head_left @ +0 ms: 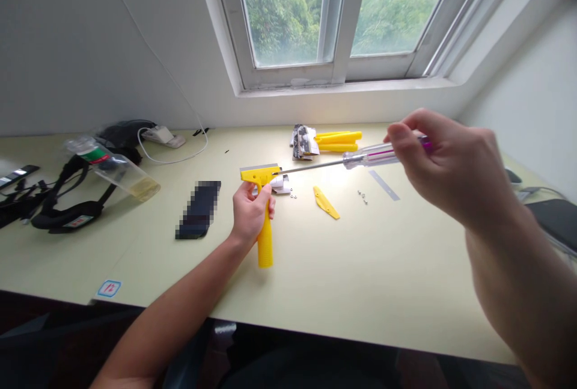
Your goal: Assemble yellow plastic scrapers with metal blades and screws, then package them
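Note:
My left hand [251,208] is wrapped round the neck of a yellow scraper [265,245], its handle hanging down and a grey blade [259,167] along its top edge. From the right, my right hand [451,157] grips the clear and purple handle of a screwdriver [369,156]. The screwdriver's shaft runs left, and its tip meets the right part of the scraper's head. Whether the tip sits in a screw is too small to tell. A loose yellow plate [325,203] lies on the table to the right of the scraper, with several small screws [362,196] farther right.
Behind lie several yellow handles [340,139] by printed packaging [305,141]. A loose metal blade [384,185] rests under the screwdriver. At left are a dark pixelated phone-like slab [198,210], a tilted plastic bottle [119,172], a black strap [72,220] and a white charger [160,135].

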`<action>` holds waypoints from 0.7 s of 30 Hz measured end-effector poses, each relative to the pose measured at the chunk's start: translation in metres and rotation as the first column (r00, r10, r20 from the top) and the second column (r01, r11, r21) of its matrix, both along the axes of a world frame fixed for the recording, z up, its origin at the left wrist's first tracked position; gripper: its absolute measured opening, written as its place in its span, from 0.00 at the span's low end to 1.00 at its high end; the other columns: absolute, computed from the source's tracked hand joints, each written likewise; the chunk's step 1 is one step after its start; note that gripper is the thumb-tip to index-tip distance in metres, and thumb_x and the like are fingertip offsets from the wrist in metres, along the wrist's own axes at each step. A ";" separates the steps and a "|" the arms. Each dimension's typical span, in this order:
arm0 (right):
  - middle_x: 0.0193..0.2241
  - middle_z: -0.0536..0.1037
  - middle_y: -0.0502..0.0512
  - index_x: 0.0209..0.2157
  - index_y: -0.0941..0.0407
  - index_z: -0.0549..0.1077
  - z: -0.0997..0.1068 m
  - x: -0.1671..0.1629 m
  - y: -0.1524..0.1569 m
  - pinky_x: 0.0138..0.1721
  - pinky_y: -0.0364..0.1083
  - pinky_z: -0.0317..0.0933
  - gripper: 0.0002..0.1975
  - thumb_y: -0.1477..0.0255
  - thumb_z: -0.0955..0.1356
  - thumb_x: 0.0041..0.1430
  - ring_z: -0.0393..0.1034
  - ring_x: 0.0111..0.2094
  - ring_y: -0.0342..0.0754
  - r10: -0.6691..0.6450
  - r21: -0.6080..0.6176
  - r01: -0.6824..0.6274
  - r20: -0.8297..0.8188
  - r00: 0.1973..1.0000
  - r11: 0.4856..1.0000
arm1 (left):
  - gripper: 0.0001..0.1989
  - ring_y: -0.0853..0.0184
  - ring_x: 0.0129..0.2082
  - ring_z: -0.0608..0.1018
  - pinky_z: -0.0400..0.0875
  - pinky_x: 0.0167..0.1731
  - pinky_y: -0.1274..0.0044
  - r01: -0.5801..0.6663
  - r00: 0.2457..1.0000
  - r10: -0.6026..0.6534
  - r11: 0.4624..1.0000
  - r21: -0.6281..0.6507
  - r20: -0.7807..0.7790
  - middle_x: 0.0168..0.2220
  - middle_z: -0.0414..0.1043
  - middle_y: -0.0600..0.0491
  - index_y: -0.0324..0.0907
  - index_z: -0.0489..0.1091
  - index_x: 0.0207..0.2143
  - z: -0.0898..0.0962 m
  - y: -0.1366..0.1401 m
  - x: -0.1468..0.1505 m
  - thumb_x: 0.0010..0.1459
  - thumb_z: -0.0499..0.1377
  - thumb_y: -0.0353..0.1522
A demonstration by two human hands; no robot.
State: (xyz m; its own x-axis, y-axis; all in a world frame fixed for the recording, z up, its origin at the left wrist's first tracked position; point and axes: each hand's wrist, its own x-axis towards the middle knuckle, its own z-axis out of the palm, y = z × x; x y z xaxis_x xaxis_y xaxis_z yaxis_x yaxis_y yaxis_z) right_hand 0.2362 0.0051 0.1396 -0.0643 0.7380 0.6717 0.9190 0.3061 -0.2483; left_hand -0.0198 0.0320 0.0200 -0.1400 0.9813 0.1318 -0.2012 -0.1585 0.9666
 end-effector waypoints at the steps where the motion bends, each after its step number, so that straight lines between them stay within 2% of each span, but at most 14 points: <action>1: 0.14 0.60 0.46 0.30 0.53 0.69 0.000 -0.001 0.000 0.26 0.45 0.52 0.19 0.56 0.59 0.66 0.52 0.16 0.42 -0.039 -0.008 0.039 -0.012 0.999 0.999 | 0.11 0.79 0.15 0.68 0.61 0.10 0.83 0.004 1.000 -0.004 1.000 0.005 -0.003 0.34 0.67 0.57 0.41 0.65 0.34 0.000 0.000 0.000 0.52 0.64 0.33; 3: 0.14 0.61 0.47 0.31 0.53 0.69 0.001 0.000 0.000 0.26 0.46 0.51 0.19 0.55 0.58 0.66 0.52 0.16 0.42 -0.086 -0.029 0.085 -0.032 0.996 0.996 | 0.10 0.79 0.15 0.68 0.61 0.11 0.83 0.011 1.000 -0.011 1.000 0.010 -0.009 0.35 0.67 0.56 0.41 0.65 0.35 0.000 0.000 0.000 0.53 0.63 0.33; 5: 0.19 0.67 0.49 0.36 0.52 0.69 0.001 0.002 0.000 0.25 0.46 0.52 0.16 0.56 0.59 0.66 0.57 0.18 0.43 -0.025 -0.067 0.023 -0.035 0.999 0.998 | 0.10 0.79 0.16 0.68 0.61 0.11 0.83 0.005 1.000 -0.005 1.000 0.009 -0.009 0.36 0.67 0.55 0.40 0.66 0.35 0.000 0.002 -0.002 0.53 0.63 0.33; 7: 0.29 0.73 0.52 0.44 0.52 0.67 0.001 0.003 -0.001 0.27 0.46 0.57 0.13 0.59 0.61 0.65 0.66 0.25 0.46 0.169 -0.114 -0.169 -0.010 0.986 0.979 | 0.10 0.79 0.16 0.68 0.61 0.10 0.83 -0.012 1.000 0.012 1.000 -0.001 0.003 0.36 0.66 0.55 0.40 0.66 0.34 -0.001 0.004 -0.003 0.52 0.64 0.32; 9: 0.41 0.74 0.55 0.48 0.51 0.64 -0.001 0.002 -0.003 0.34 0.47 0.62 0.13 0.63 0.62 0.64 0.71 0.36 0.48 0.389 -0.134 -0.384 0.013 0.921 0.913 | 0.10 0.79 0.16 0.67 0.61 0.10 0.84 -0.021 1.000 0.022 1.000 -0.010 0.014 0.34 0.65 0.56 0.40 0.65 0.34 -0.002 0.006 -0.004 0.51 0.64 0.32; 10: 0.43 0.74 0.55 0.48 0.51 0.64 -0.002 0.001 -0.004 0.35 0.47 0.63 0.13 0.64 0.63 0.64 0.71 0.38 0.48 0.438 -0.117 -0.433 0.015 0.899 0.894 | 0.10 0.79 0.16 0.67 0.61 0.10 0.84 -0.020 1.000 0.020 1.000 -0.012 0.016 0.34 0.65 0.56 0.40 0.65 0.34 -0.002 0.006 -0.004 0.51 0.64 0.32; 11: 0.42 0.74 0.54 0.47 0.51 0.64 -0.003 0.000 -0.004 0.36 0.47 0.63 0.11 0.64 0.64 0.64 0.71 0.37 0.48 0.421 -0.068 -0.419 0.010 0.907 0.905 | 0.10 0.79 0.16 0.67 0.61 0.10 0.84 -0.014 1.000 0.014 1.000 -0.010 0.014 0.33 0.65 0.56 0.40 0.65 0.34 -0.003 0.006 -0.004 0.51 0.64 0.32; 13: 0.33 0.75 0.52 0.44 0.51 0.66 -0.007 -0.002 -0.004 0.31 0.46 0.61 0.09 0.63 0.63 0.64 0.70 0.29 0.46 0.254 0.038 -0.253 -0.033 0.967 0.967 | 0.10 0.79 0.16 0.68 0.61 0.11 0.83 0.001 1.000 -0.001 1.000 -0.006 0.007 0.34 0.66 0.56 0.40 0.66 0.34 -0.003 0.005 -0.004 0.52 0.64 0.32; 14: 0.31 0.74 0.51 0.44 0.51 0.66 -0.008 -0.002 -0.003 0.29 0.46 0.60 0.10 0.63 0.63 0.65 0.68 0.27 0.45 0.179 0.050 -0.176 -0.058 0.982 0.983 | 0.10 0.79 0.16 0.68 0.61 0.11 0.83 0.006 1.000 -0.006 1.000 -0.008 0.005 0.35 0.66 0.56 0.40 0.66 0.35 -0.004 0.004 -0.003 0.52 0.63 0.32; 15: 0.32 0.75 0.52 0.46 0.52 0.65 -0.009 -0.002 -0.002 0.29 0.46 0.61 0.12 0.62 0.63 0.65 0.68 0.26 0.45 0.166 0.034 -0.164 -0.069 0.984 0.986 | 0.10 0.79 0.16 0.68 0.61 0.11 0.83 0.007 1.000 -0.007 1.000 -0.010 0.004 0.35 0.66 0.56 0.40 0.66 0.35 -0.004 0.004 -0.003 0.52 0.63 0.32; 16: 0.37 0.75 0.54 0.49 0.52 0.64 -0.010 0.000 0.000 0.30 0.47 0.62 0.14 0.62 0.63 0.64 0.69 0.28 0.46 0.219 0.000 -0.219 -0.077 0.973 0.976 | 0.10 0.79 0.16 0.68 0.61 0.11 0.83 0.004 1.000 -0.004 1.000 -0.013 0.003 0.34 0.66 0.56 0.40 0.66 0.35 -0.004 0.004 -0.003 0.52 0.64 0.32; 18: 0.47 0.73 0.56 0.54 0.51 0.61 -0.011 0.002 0.004 0.33 0.47 0.65 0.20 0.62 0.65 0.62 0.71 0.32 0.46 0.367 -0.086 -0.376 -0.104 0.924 0.922 | 0.10 0.79 0.16 0.68 0.61 0.11 0.84 -0.007 1.000 0.007 1.000 -0.010 0.006 0.32 0.65 0.57 0.40 0.66 0.34 -0.004 0.004 -0.003 0.52 0.64 0.32; 19: 0.47 0.73 0.55 0.53 0.52 0.61 -0.011 0.004 0.005 0.33 0.47 0.66 0.20 0.62 0.65 0.62 0.71 0.32 0.46 0.374 -0.087 -0.385 -0.116 0.920 0.919 | 0.10 0.79 0.16 0.68 0.61 0.11 0.84 -0.007 1.000 0.007 1.000 -0.005 0.005 0.32 0.65 0.57 0.40 0.66 0.34 -0.004 0.004 -0.003 0.51 0.64 0.32; 21: 0.39 0.75 0.54 0.49 0.53 0.65 -0.011 0.006 0.007 0.31 0.47 0.66 0.17 0.62 0.66 0.62 0.71 0.29 0.45 0.253 -0.031 -0.259 -0.140 0.957 0.965 | 0.10 0.79 0.16 0.68 0.61 0.11 0.83 -0.005 1.000 0.005 1.000 0.007 0.001 0.33 0.66 0.56 0.40 0.66 0.35 -0.003 0.004 -0.003 0.52 0.64 0.33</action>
